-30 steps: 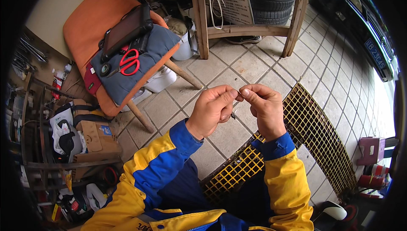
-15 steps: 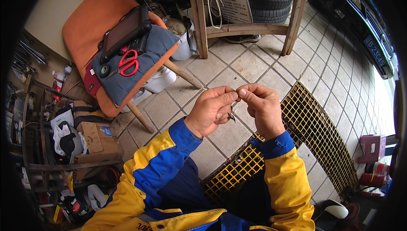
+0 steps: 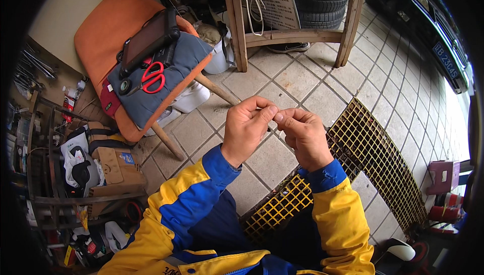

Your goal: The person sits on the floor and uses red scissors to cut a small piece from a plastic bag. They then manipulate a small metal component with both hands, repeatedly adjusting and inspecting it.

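Observation:
My left hand point(image 3: 246, 133) and my right hand point(image 3: 306, 138) meet in front of me above the tiled floor point(image 3: 254, 179). On both, thumb and forefinger are pinched together, and the tips touch or nearly touch. Whatever lies between them is too small and hidden to name. Only a small dark bit shows beside the left fingers. To the left, red-handled scissors point(image 3: 153, 78) and a small dark tape roll point(image 3: 125, 85) lie on a grey-blue cloth point(image 3: 189, 50) over an orange chair point(image 3: 103, 28). A black rugged tablet point(image 3: 149, 44) rests there too.
Yellow grating point(image 3: 287, 199) covers a floor channel below and right of my hands. A wooden stand point(image 3: 292, 36) with tires point(image 3: 320, 3) behind it is ahead. Cluttered shelves with a cardboard box point(image 3: 113, 169) line the left. A dark car point(image 3: 433, 28) stands far right.
Both hands have shifted slightly left, still pinched together. The dark pointed piece that hung below my left fingers is now mostly hidden.

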Demonstrator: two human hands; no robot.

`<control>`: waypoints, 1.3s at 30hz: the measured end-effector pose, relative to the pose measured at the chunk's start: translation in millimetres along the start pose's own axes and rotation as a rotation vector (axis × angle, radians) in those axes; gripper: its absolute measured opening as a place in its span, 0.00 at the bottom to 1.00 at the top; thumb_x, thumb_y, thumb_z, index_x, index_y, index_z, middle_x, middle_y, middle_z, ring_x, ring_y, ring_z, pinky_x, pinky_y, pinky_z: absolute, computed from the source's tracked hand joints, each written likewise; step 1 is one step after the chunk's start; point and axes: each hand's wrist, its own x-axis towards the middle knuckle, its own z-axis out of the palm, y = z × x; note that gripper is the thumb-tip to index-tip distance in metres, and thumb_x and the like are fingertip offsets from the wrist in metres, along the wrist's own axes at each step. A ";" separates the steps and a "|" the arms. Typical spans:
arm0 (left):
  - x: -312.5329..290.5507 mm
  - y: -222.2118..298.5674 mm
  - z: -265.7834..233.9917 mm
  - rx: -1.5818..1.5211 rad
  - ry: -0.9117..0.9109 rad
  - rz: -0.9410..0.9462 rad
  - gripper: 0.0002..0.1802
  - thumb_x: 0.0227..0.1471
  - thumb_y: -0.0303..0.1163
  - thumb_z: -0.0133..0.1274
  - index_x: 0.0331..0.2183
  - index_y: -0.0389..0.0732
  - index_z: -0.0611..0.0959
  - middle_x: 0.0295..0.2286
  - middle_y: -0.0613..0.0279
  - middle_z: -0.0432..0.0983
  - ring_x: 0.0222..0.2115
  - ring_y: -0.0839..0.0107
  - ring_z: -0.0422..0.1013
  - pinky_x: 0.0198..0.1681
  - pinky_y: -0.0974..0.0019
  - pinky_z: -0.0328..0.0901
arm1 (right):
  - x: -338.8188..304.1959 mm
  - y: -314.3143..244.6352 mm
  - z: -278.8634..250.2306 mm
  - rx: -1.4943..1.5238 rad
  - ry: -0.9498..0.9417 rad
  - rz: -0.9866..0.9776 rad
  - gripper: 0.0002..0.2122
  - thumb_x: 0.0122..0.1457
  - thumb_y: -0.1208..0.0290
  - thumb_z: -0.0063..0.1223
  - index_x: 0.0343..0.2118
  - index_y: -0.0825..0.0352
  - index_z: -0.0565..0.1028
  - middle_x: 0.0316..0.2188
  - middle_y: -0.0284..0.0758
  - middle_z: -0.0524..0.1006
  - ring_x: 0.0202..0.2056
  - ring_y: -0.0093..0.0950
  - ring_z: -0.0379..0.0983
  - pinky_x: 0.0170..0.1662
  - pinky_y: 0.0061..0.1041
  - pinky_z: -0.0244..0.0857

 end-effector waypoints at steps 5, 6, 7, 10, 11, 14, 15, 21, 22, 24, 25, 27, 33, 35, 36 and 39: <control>-0.1 0.8 1.0 -0.012 0.016 -0.010 0.09 0.66 0.32 0.56 0.37 0.36 0.84 0.17 0.74 0.69 0.15 0.88 0.59 0.18 0.78 0.53 | 2.3 7.4 0.7 0.125 -0.009 0.024 0.06 0.62 0.70 0.64 0.34 0.67 0.81 0.23 0.22 0.72 0.18 0.10 0.56 0.20 0.16 0.46; -0.5 1.1 1.3 -0.003 0.021 -0.013 0.09 0.67 0.32 0.56 0.37 0.36 0.84 0.17 0.75 0.69 0.15 0.88 0.58 0.18 0.78 0.53 | 2.7 8.6 1.1 0.148 -0.023 0.025 0.05 0.62 0.71 0.62 0.34 0.67 0.81 0.22 0.22 0.71 0.18 0.10 0.55 0.20 0.16 0.46; -0.8 1.7 1.0 -0.009 0.022 -0.012 0.09 0.67 0.32 0.56 0.37 0.36 0.83 0.17 0.75 0.69 0.15 0.88 0.59 0.18 0.78 0.53 | 2.9 9.2 1.1 0.177 -0.029 0.038 0.04 0.62 0.72 0.61 0.34 0.66 0.81 0.22 0.22 0.71 0.18 0.10 0.55 0.20 0.16 0.46; -0.9 3.2 0.2 -0.025 0.020 -0.006 0.10 0.68 0.34 0.55 0.37 0.36 0.81 0.17 0.76 0.68 0.15 0.88 0.59 0.18 0.78 0.53 | 2.8 9.0 0.0 0.196 -0.053 0.046 0.02 0.62 0.74 0.59 0.34 0.65 0.80 0.21 0.19 0.68 0.18 0.10 0.53 0.21 0.15 0.46; -0.2 3.4 0.2 -0.028 0.017 0.000 0.11 0.68 0.35 0.54 0.37 0.36 0.81 0.16 0.75 0.67 0.15 0.88 0.60 0.18 0.78 0.53 | 2.5 8.6 -0.3 0.195 -0.062 0.033 0.02 0.61 0.74 0.59 0.34 0.65 0.80 0.21 0.19 0.67 0.18 0.10 0.53 0.21 0.15 0.45; 0.4 3.8 1.0 0.005 0.031 0.040 0.12 0.70 0.36 0.52 0.37 0.38 0.79 0.16 0.74 0.67 0.15 0.87 0.60 0.18 0.78 0.54 | 2.1 6.7 -0.7 0.204 -0.058 0.036 0.01 0.61 0.74 0.59 0.33 0.64 0.80 0.20 0.17 0.65 0.18 0.10 0.51 0.21 0.16 0.44; 0.2 4.3 1.3 0.026 0.041 0.057 0.12 0.70 0.37 0.52 0.37 0.38 0.78 0.16 0.74 0.66 0.15 0.86 0.60 0.18 0.77 0.54 | 1.9 5.8 -0.8 0.206 -0.063 0.037 0.01 0.61 0.74 0.58 0.33 0.63 0.80 0.20 0.17 0.65 0.18 0.10 0.51 0.21 0.16 0.43; -0.7 7.7 1.0 0.117 0.050 0.132 0.12 0.72 0.37 0.48 0.38 0.40 0.74 0.15 0.73 0.66 0.15 0.85 0.62 0.18 0.77 0.55 | 2.5 4.6 -0.3 0.202 -0.086 0.032 0.02 0.64 0.73 0.57 0.35 0.63 0.76 0.19 0.17 0.61 0.17 0.10 0.49 0.20 0.14 0.43; -1.2 7.9 1.1 0.130 0.052 0.144 0.11 0.72 0.37 0.48 0.38 0.40 0.74 0.15 0.73 0.66 0.15 0.85 0.62 0.18 0.77 0.56 | 2.5 4.8 -0.7 0.204 -0.092 0.024 0.01 0.63 0.74 0.57 0.35 0.63 0.77 0.19 0.17 0.62 0.17 0.10 0.49 0.20 0.14 0.42; -2.0 8.0 1.0 0.157 0.049 0.158 0.11 0.72 0.37 0.47 0.38 0.40 0.74 0.15 0.73 0.66 0.15 0.85 0.63 0.19 0.77 0.56 | 2.4 5.0 -1.5 0.232 -0.091 0.032 0.01 0.63 0.75 0.58 0.34 0.63 0.79 0.19 0.17 0.63 0.17 0.10 0.50 0.20 0.15 0.41; -2.4 8.0 0.9 0.170 0.050 0.166 0.11 0.72 0.36 0.47 0.38 0.40 0.74 0.15 0.73 0.66 0.15 0.85 0.63 0.19 0.77 0.57 | 2.5 4.9 -2.0 0.220 -0.090 0.021 0.01 0.63 0.75 0.58 0.34 0.63 0.79 0.19 0.17 0.63 0.17 0.10 0.50 0.20 0.15 0.42; -3.2 7.3 1.5 0.216 0.059 0.199 0.10 0.72 0.36 0.47 0.38 0.41 0.73 0.15 0.72 0.66 0.16 0.84 0.64 0.19 0.76 0.57 | 2.2 4.3 -2.5 0.222 -0.094 0.016 0.02 0.63 0.75 0.57 0.34 0.64 0.79 0.19 0.17 0.63 0.17 0.10 0.50 0.20 0.15 0.42; -6.2 9.9 -0.2 0.395 0.064 0.341 0.06 0.71 0.31 0.47 0.38 0.41 0.72 0.16 0.68 0.68 0.16 0.80 0.66 0.20 0.71 0.60 | 0.5 0.8 -3.4 0.112 -0.092 -0.078 0.03 0.64 0.75 0.58 0.32 0.65 0.78 0.20 0.18 0.65 0.18 0.10 0.51 0.21 0.16 0.42; -7.5 10.6 0.7 0.417 0.072 0.357 0.06 0.71 0.31 0.47 0.38 0.41 0.72 0.16 0.68 0.68 0.17 0.80 0.66 0.20 0.71 0.60 | 0.3 0.2 -4.1 0.105 -0.095 -0.100 0.03 0.63 0.75 0.58 0.32 0.65 0.78 0.20 0.19 0.66 0.18 0.10 0.51 0.21 0.16 0.42; -7.8 10.9 0.9 0.423 0.077 0.359 0.06 0.72 0.31 0.46 0.38 0.41 0.72 0.16 0.68 0.68 0.17 0.80 0.66 0.20 0.71 0.60 | 0.3 0.2 -4.5 0.110 -0.099 -0.106 0.03 0.63 0.75 0.58 0.32 0.65 0.78 0.20 0.19 0.66 0.18 0.10 0.51 0.21 0.16 0.42; -7.9 11.3 0.7 0.411 0.081 0.374 0.07 0.72 0.31 0.46 0.38 0.41 0.72 0.16 0.67 0.68 0.17 0.80 0.66 0.21 0.71 0.60 | 0.8 1.5 -5.4 0.129 -0.110 -0.120 0.03 0.63 0.75 0.58 0.33 0.66 0.78 0.20 0.19 0.66 0.18 0.10 0.51 0.21 0.16 0.42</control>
